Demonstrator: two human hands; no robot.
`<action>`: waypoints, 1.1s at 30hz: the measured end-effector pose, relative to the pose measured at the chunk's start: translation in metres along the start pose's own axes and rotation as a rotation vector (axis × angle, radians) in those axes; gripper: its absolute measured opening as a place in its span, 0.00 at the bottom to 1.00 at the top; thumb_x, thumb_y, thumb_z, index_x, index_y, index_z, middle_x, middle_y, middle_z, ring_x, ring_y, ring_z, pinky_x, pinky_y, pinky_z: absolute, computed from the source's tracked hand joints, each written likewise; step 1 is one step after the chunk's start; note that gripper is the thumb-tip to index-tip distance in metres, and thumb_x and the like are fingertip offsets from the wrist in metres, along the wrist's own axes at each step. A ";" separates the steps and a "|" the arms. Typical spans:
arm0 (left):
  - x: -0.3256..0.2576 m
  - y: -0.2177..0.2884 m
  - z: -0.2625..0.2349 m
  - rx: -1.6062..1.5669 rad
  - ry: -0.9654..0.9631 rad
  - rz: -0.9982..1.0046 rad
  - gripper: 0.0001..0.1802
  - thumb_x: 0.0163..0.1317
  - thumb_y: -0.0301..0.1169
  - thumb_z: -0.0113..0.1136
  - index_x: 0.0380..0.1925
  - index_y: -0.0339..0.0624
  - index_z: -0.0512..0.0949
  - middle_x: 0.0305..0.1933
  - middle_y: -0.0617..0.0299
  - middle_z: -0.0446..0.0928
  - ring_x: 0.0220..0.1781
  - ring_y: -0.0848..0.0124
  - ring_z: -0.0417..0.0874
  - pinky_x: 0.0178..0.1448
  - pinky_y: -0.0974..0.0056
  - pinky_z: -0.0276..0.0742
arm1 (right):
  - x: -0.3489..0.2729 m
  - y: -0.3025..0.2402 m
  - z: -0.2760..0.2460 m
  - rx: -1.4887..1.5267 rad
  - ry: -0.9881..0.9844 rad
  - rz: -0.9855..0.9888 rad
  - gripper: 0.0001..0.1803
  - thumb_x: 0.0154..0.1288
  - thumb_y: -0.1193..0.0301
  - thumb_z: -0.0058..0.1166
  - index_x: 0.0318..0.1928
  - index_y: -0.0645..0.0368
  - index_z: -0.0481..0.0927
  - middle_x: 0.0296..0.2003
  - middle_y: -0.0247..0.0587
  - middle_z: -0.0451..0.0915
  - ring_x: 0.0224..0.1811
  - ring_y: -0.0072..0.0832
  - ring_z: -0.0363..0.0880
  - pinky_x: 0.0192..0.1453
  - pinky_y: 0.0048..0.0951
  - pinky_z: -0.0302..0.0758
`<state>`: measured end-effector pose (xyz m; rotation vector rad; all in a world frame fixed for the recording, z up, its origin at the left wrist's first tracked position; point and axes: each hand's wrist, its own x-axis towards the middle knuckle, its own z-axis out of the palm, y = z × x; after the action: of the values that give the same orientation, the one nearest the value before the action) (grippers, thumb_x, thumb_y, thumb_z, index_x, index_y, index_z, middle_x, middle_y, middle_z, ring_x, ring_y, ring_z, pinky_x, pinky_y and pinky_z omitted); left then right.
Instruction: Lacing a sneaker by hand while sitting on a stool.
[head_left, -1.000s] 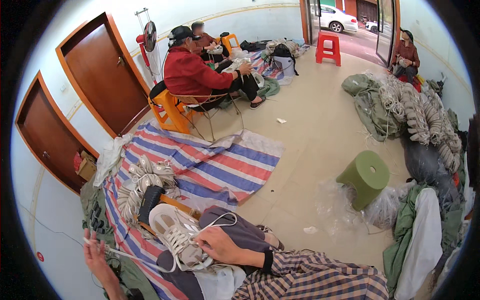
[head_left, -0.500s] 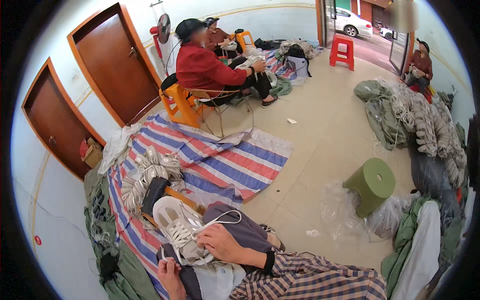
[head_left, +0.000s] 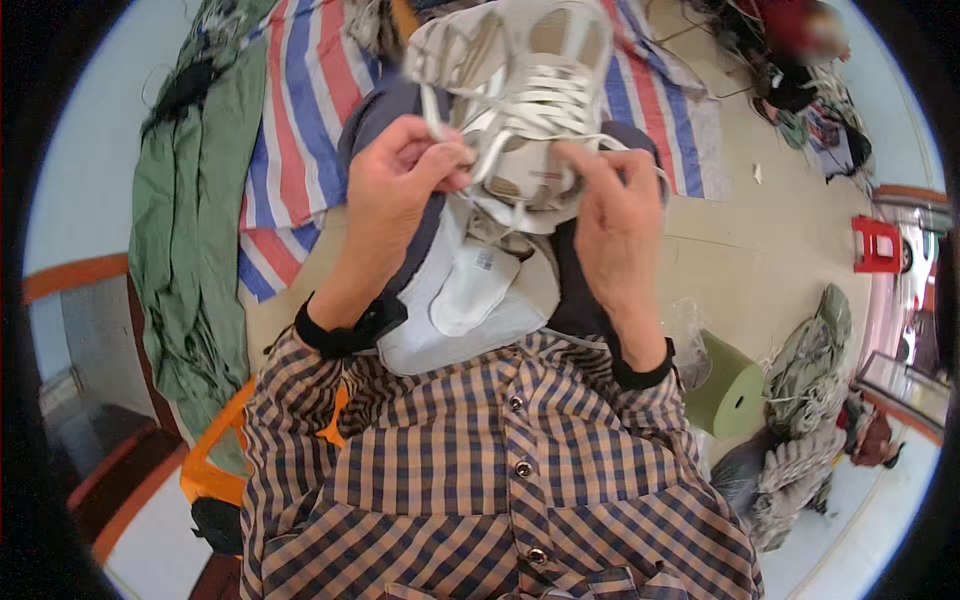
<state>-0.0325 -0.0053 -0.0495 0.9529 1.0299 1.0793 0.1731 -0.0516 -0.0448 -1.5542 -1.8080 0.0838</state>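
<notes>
A pale beige sneaker (head_left: 556,50) with white laces rests on my lap, its toe pointing away from me. A second pale shoe (head_left: 458,45) lies against its left side. My left hand (head_left: 395,185) pinches a white shoelace (head_left: 431,108) at the left of the shoe's opening. On the other side, my right hand (head_left: 618,215) has its fingers bent by the shoe's tongue (head_left: 535,165), gripping the lace that passes beside them. Below the shoe, a white cloth (head_left: 415,335) covers my lap, with a white insole-shaped piece (head_left: 478,285) on it.
A striped tarp (head_left: 300,120) and green cloth (head_left: 190,250) cover the floor at left. An orange stool (head_left: 215,450) is beside me. To the right are a green stool (head_left: 725,390), bundled laced goods (head_left: 795,470) and a red stool (head_left: 877,245). Other people sit farther off.
The view has swung from the room down to my lap. My left hand has come up beside the shoe's opening, and my right hand has shifted to the opening's right side.
</notes>
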 end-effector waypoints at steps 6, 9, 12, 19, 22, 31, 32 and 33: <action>0.016 0.011 0.016 0.139 -0.166 0.157 0.05 0.64 0.26 0.58 0.37 0.36 0.76 0.33 0.69 0.77 0.33 0.83 0.74 0.40 0.76 0.71 | 0.005 -0.014 -0.025 -0.021 -0.126 0.048 0.31 0.47 0.87 0.51 0.53 0.47 0.80 0.33 0.43 0.71 0.37 0.40 0.72 0.41 0.36 0.71; 0.024 0.012 0.015 0.194 -0.199 0.146 0.04 0.64 0.26 0.58 0.35 0.36 0.76 0.33 0.71 0.76 0.33 0.84 0.73 0.38 0.77 0.68 | 0.005 -0.014 -0.024 -0.039 -0.134 0.096 0.29 0.51 0.88 0.50 0.53 0.49 0.81 0.33 0.39 0.70 0.35 0.32 0.70 0.40 0.30 0.69; 0.029 0.015 0.006 0.284 -0.231 0.120 0.05 0.63 0.26 0.60 0.35 0.36 0.76 0.32 0.71 0.75 0.33 0.85 0.71 0.37 0.77 0.67 | 0.009 -0.011 -0.016 -0.018 -0.112 0.107 0.27 0.55 0.89 0.49 0.53 0.51 0.81 0.32 0.36 0.70 0.34 0.26 0.69 0.40 0.24 0.68; 0.033 0.020 0.006 0.875 -0.096 0.655 0.05 0.56 0.24 0.61 0.32 0.38 0.75 0.28 0.64 0.72 0.30 0.73 0.74 0.35 0.70 0.69 | 0.014 -0.005 -0.008 0.091 -0.041 0.087 0.27 0.49 0.89 0.52 0.49 0.52 0.82 0.30 0.39 0.71 0.31 0.31 0.71 0.36 0.28 0.71; 0.043 0.026 0.009 1.107 -0.163 0.877 0.05 0.54 0.23 0.61 0.30 0.39 0.74 0.29 0.60 0.70 0.29 0.67 0.74 0.35 0.67 0.70 | 0.012 0.001 -0.008 0.110 -0.026 0.071 0.24 0.49 0.89 0.52 0.47 0.55 0.82 0.32 0.40 0.73 0.33 0.33 0.74 0.37 0.28 0.72; 0.035 0.013 0.015 0.658 -0.007 0.316 0.08 0.53 0.26 0.66 0.25 0.34 0.75 0.22 0.68 0.71 0.23 0.82 0.69 0.28 0.74 0.67 | 0.003 0.026 0.005 0.723 0.045 0.394 0.04 0.63 0.81 0.55 0.39 0.64 0.78 0.41 0.38 0.82 0.41 0.16 0.76 0.47 0.20 0.73; 0.029 0.010 0.017 0.761 0.036 0.491 0.09 0.51 0.26 0.67 0.27 0.36 0.76 0.25 0.65 0.73 0.24 0.77 0.74 0.30 0.71 0.70 | 0.005 0.028 0.006 0.725 0.055 0.342 0.06 0.61 0.82 0.55 0.39 0.62 0.78 0.38 0.39 0.82 0.38 0.19 0.78 0.45 0.19 0.73; 0.024 0.008 0.019 0.771 0.051 0.455 0.09 0.51 0.26 0.67 0.27 0.36 0.76 0.25 0.65 0.73 0.24 0.77 0.74 0.30 0.71 0.70 | 0.006 0.030 0.006 0.729 0.059 0.316 0.06 0.61 0.82 0.55 0.39 0.62 0.78 0.38 0.39 0.82 0.38 0.19 0.78 0.45 0.19 0.73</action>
<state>-0.0122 0.0181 -0.0416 1.8550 1.3418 1.0795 0.1947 -0.0362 -0.0609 -1.2590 -1.2529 0.7497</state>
